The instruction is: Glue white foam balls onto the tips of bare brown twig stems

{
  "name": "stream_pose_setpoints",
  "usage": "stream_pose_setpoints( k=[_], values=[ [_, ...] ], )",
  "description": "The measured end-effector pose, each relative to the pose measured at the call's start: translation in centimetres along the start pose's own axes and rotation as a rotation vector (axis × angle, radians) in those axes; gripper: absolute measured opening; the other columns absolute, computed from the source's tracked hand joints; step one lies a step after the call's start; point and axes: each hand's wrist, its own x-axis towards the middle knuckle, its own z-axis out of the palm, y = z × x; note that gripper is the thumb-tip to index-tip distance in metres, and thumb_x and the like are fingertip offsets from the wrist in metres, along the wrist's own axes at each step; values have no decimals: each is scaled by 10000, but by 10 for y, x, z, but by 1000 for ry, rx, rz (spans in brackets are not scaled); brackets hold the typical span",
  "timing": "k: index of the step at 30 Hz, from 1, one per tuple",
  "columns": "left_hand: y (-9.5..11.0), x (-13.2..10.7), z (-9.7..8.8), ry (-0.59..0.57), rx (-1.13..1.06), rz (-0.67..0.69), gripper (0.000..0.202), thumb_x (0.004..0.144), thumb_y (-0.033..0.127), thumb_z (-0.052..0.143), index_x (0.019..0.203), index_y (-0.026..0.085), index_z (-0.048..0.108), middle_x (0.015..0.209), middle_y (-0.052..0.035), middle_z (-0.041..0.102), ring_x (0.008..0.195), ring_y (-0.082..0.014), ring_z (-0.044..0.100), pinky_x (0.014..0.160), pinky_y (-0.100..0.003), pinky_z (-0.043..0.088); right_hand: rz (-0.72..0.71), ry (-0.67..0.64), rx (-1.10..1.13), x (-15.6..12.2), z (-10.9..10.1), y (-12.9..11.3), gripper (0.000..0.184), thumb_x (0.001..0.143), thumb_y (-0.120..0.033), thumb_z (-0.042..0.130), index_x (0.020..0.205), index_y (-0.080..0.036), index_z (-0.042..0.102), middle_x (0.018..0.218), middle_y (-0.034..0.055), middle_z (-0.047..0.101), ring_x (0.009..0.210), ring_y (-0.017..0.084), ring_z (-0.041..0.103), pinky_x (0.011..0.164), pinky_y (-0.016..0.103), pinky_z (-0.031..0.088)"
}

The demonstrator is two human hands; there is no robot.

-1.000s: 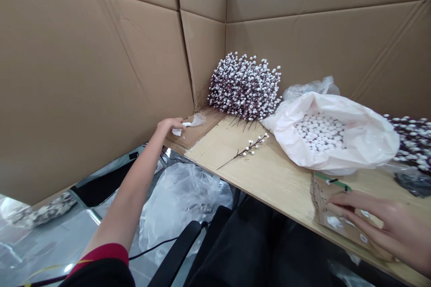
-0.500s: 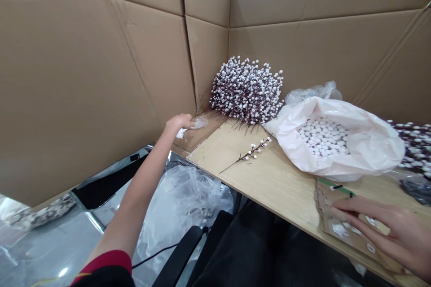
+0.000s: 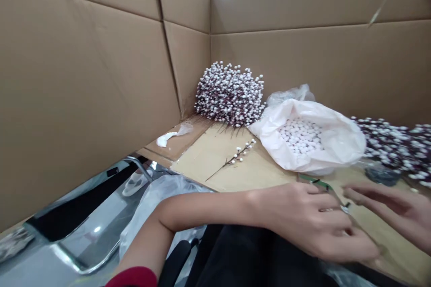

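Head view: left hand (image 3: 313, 222) and right hand (image 3: 397, 208) sit close together at the table (image 3: 269, 171) edge. A green strip (image 3: 316, 181) lies crosswise just beyond the left knuckles. Blur hides whether either hand grips anything.

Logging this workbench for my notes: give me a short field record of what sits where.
left hand: at the table near edge, grip unclear
right hand: fingers extended, beside the left hand
single sprig: lying loose on the table
bag of white beads: open, behind the hands
berry bundle: in the corner of the cardboard walls
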Motion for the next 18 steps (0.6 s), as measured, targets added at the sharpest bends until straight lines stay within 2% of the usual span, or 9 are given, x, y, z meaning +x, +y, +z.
stream_pose_setpoints(
  k=[2,4,5,8,11,15,18],
  values=[
    [-11,1,26,279,87,159,350,960,328,433,710,202,643,653,13,655,478,-69,536,488,-214,420,172,3,90,4,-8,0,423,635,-620,690,820,-248,769,888,71,765,770,280,729,682,313,618],
    [-30,-4,48,422,188,140,183,922,205,495,816,176,642,646,3,647,543,-90,576,556,-216,448,266,80,137,11,-15,5,456,657,-610,691,844,-197,741,859,96,756,730,254,713,680,323,606],
    [-41,-7,58,448,195,87,150,912,182,493,864,159,633,627,-1,635,556,-106,580,564,-226,454,266,114,166,16,-17,10,472,667,-611,687,857,-181,722,848,102,749,734,243,701,684,328,597],
    [-74,-18,81,427,195,-68,119,905,164,482,928,126,592,655,-33,649,587,-143,605,568,-251,477,230,107,185,27,-18,39,482,772,-629,577,792,-160,686,790,104,722,708,211,656,665,329,556],
    [-94,-26,93,435,152,-131,118,897,120,459,955,127,562,718,-65,676,636,-160,643,591,-257,503,233,72,164,29,-10,66,501,811,-616,536,805,-137,684,782,110,708,723,220,646,649,325,521],
    [-98,-33,100,405,99,-164,128,871,89,495,985,124,542,727,-63,672,632,-162,642,595,-256,509,221,-86,187,20,3,74,391,797,-517,625,902,-153,722,964,104,727,855,233,663,742,317,513],
    [-94,-33,104,378,55,-192,117,872,85,497,975,122,539,717,-59,663,625,-160,638,584,-252,503,213,-172,205,14,7,69,341,817,-469,621,907,-160,733,986,104,726,878,228,661,767,319,503]
  ],
)
